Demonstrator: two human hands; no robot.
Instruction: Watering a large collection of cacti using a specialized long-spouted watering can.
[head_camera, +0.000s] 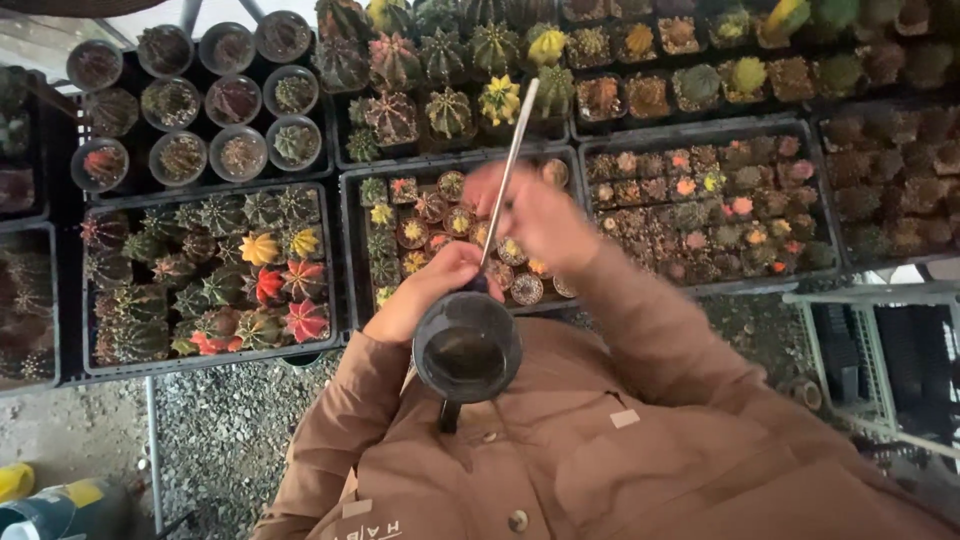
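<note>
Closest in, the left hand (430, 290) is wrapped around a small dark watering can (466, 348) held against the brown jacket, its open top facing the camera. Its long thin metal spout (508, 180) angles up and away, and the right hand (535, 215), blurred, seems to pinch it partway along. Beneath lies a black tray (350, 245) of small potted cacti (425, 215) on the table, near its front edge. Keeping the spout tip low over one pot at a time would likely avoid splashing neighbours. Farther back stand round pots (235, 100) and larger cacti.
</note>
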